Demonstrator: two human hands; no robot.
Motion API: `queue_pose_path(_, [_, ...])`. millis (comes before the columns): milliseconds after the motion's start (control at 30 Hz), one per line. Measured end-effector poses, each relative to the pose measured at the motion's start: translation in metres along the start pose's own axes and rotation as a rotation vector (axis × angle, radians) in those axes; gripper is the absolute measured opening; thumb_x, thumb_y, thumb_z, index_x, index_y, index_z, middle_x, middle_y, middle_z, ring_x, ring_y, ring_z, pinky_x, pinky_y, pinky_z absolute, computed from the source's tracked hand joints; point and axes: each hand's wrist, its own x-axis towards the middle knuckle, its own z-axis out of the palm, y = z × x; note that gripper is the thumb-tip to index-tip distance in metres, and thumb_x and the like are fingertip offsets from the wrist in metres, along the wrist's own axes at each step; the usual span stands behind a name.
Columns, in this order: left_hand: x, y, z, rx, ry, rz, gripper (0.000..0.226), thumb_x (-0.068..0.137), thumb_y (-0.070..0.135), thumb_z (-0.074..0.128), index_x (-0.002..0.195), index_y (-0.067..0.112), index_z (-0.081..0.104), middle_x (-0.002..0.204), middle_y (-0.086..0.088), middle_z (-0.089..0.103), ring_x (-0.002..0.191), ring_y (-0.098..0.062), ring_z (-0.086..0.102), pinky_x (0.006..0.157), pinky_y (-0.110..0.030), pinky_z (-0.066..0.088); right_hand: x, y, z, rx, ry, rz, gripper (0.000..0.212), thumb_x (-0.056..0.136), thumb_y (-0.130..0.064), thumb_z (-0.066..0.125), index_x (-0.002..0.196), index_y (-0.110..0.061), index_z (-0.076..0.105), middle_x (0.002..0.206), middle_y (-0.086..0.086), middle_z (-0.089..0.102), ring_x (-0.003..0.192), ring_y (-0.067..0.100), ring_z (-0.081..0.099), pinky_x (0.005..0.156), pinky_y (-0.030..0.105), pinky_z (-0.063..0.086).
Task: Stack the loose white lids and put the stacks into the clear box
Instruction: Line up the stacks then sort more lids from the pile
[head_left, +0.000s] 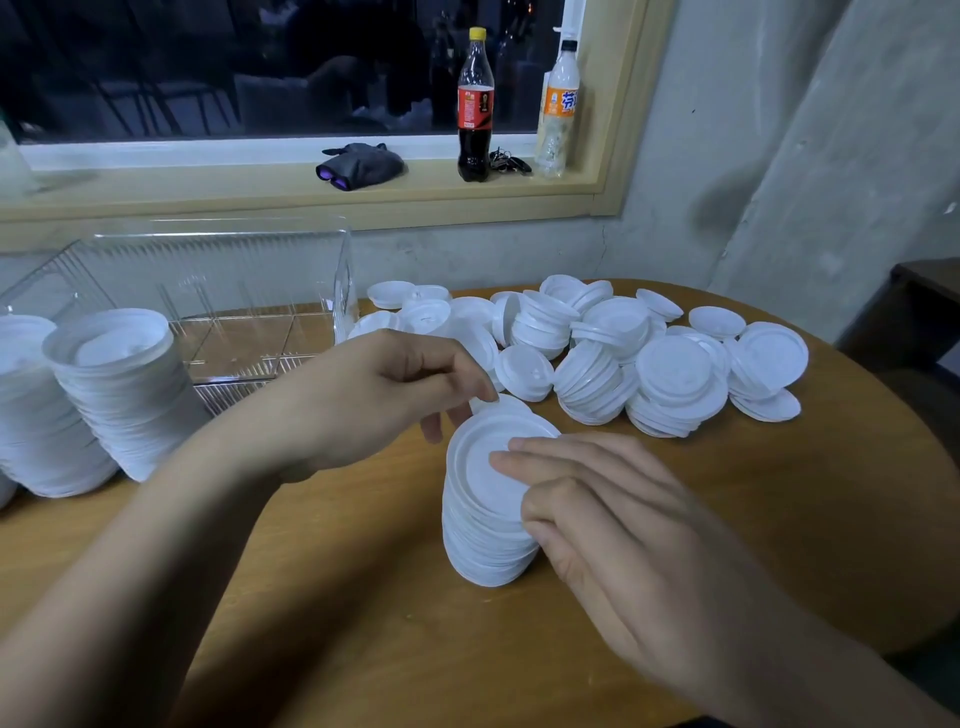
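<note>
The left hand (384, 395) pinched a lid (501, 404) at twelve o'clock on the stack (483, 540); the right hand (613, 519) gripped it from three o'clock. Loose lids (623, 353) lay at one o'clock and the clear box (234, 270) at ten. The cola bottle (474, 104) label was unreadable.

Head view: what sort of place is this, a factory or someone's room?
Probably a plain workroom or back room, not a factory: a rounded wooden table beside a bare concrete wall, with drink bottles and keys left on the windowsill.
</note>
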Motion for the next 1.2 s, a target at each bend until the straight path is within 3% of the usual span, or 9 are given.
queue_pose_path(133, [0.003, -0.002, 0.0, -0.054, -0.036, 0.013, 0.024, 0.098, 0.051, 0.067, 0.099, 0.035, 0.083, 0.093, 0.006, 0.078, 0.081, -0.008, 0.068, 0.073, -0.03, 0.049, 0.022, -0.001, 0.002, 0.008, -0.06, -0.001, 0.01, 0.102, -0.003, 0.063, 0.097, -0.01, 0.067, 0.14, 0.004, 0.07, 0.141, 0.021, 0.06, 0.114, 0.042, 0.045])
queue_pose_path(267, [0.006, -0.007, 0.003, -0.08, -0.034, 0.017, 0.011, 0.093, 0.04, 0.08, 0.093, 0.031, 0.085, 0.085, 0.0, 0.076, 0.076, -0.007, 0.064, 0.063, -0.014, 0.045, 0.016, 0.004, 0.006, -0.023, -0.088, 0.038, 0.01, 0.101, -0.001, 0.065, 0.102, -0.01, 0.069, 0.142, 0.003, 0.069, 0.142, 0.021, 0.059, 0.115, 0.042, 0.045])
queue_pose_path(400, [0.01, -0.01, 0.006, -0.096, -0.002, 0.014, 0.008, 0.092, 0.034, 0.083, 0.089, 0.028, 0.086, 0.073, 0.004, 0.07, 0.068, -0.004, 0.059, 0.059, -0.01, 0.042, 0.014, 0.008, 0.013, -0.004, -0.114, 0.024, 0.015, 0.099, 0.001, 0.067, 0.107, -0.011, 0.069, 0.145, 0.001, 0.067, 0.146, 0.018, 0.055, 0.119, 0.042, 0.043])
queue_pose_path(567, [0.013, -0.012, 0.003, -0.126, -0.009, 0.031, 0.02, 0.092, 0.048, 0.076, 0.092, 0.03, 0.085, 0.079, 0.006, 0.074, 0.071, -0.004, 0.061, 0.064, -0.015, 0.044, 0.019, 0.018, -0.003, 0.187, -0.005, 0.1, 0.022, 0.11, -0.018, 0.055, 0.117, -0.007, 0.073, 0.147, -0.001, 0.066, 0.146, 0.013, 0.054, 0.116, 0.039, 0.044])
queue_pose_path(667, [0.022, -0.023, 0.006, -0.191, 0.081, 0.033, 0.021, 0.103, 0.041, 0.068, 0.098, 0.027, 0.083, 0.093, 0.005, 0.08, 0.077, -0.011, 0.067, 0.072, -0.031, 0.048, 0.025, 0.038, -0.004, 0.237, 0.077, 0.222, 0.023, 0.111, -0.019, 0.054, 0.121, -0.009, 0.072, 0.141, -0.007, 0.068, 0.14, 0.01, 0.058, 0.113, 0.034, 0.046])
queue_pose_path(733, [0.031, -0.034, 0.01, -0.187, 0.147, 0.032, 0.017, 0.106, 0.035, 0.069, 0.098, 0.027, 0.081, 0.095, 0.004, 0.08, 0.08, -0.014, 0.069, 0.073, -0.03, 0.048, 0.029, 0.059, 0.004, 0.232, 0.1, 0.296, 0.02, 0.11, -0.016, 0.055, 0.121, -0.013, 0.071, 0.134, -0.01, 0.07, 0.132, 0.009, 0.062, 0.108, 0.035, 0.049])
queue_pose_path(833, [0.046, -0.056, 0.022, -0.134, 0.204, 0.035, 0.008, 0.102, 0.026, 0.075, 0.096, 0.028, 0.08, 0.092, 0.007, 0.08, 0.086, -0.017, 0.072, 0.077, -0.021, 0.054, 0.035, 0.093, 0.025, 0.119, 0.057, 0.345, 0.015, 0.109, -0.016, 0.059, 0.118, -0.018, 0.071, 0.122, -0.01, 0.07, 0.121, 0.015, 0.063, 0.102, 0.036, 0.049])
queue_pose_path(967, [0.061, -0.088, 0.041, 0.065, 0.224, 0.082, 0.019, 0.096, 0.016, 0.079, 0.098, 0.035, 0.079, 0.094, 0.016, 0.078, 0.089, -0.006, 0.07, 0.08, -0.021, 0.051, 0.047, 0.131, 0.056, -0.081, 0.005, 0.316, 0.011, 0.103, -0.016, 0.067, 0.114, -0.018, 0.072, 0.111, -0.005, 0.069, 0.11, 0.023, 0.06, 0.097, 0.039, 0.047])
queue_pose_path(1200, [0.077, -0.123, 0.057, 0.201, 0.171, 0.278, 0.023, 0.087, 0.026, 0.092, 0.104, 0.038, 0.08, 0.1, 0.01, 0.073, 0.089, -0.015, 0.071, 0.079, -0.034, 0.06, 0.081, 0.167, 0.09, -0.25, -0.191, 0.209, 0.043, 0.091, 0.0, 0.067, 0.127, -0.024, 0.073, 0.114, -0.001, 0.062, 0.109, 0.031, 0.056, 0.094, 0.04, 0.044])
